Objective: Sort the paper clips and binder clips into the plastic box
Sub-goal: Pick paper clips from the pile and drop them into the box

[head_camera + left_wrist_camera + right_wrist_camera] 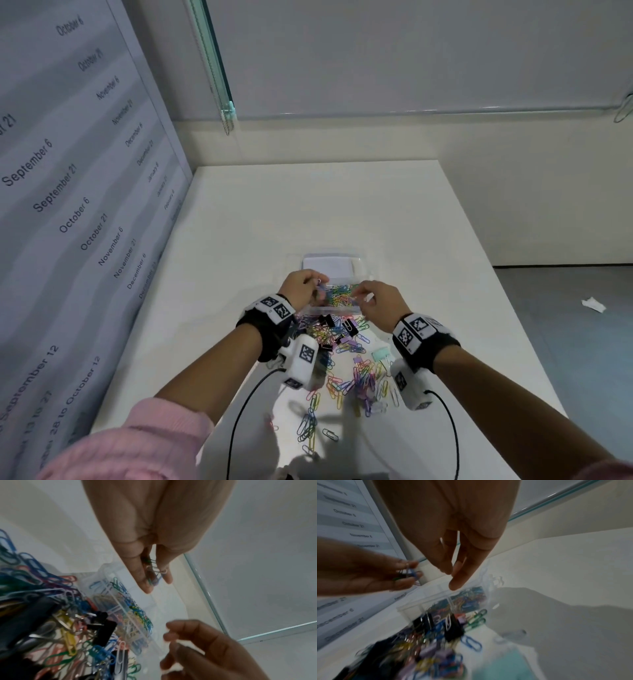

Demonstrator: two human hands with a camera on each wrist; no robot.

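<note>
A clear plastic box [337,310] sits mid-table, its near compartment full of coloured paper clips [339,298]. My left hand [310,284] hovers over the box's left end and pinches several paper clips [153,573] between thumb and fingers. My right hand [363,296] hangs over the right end with loosely bent fingers [455,584]; nothing shows between them. A loose pile of coloured paper clips [346,373] and black binder clips [327,322] lies in front of the box, below my wrists.
A mint binder clip [379,353] lies at the pile's right side. A wall panel printed with dates [75,205] borders the white table [342,205] on the left. Right of the table's edge, a paper scrap [594,304] lies on the grey floor. Black cables [239,411] trail from the wrist cameras.
</note>
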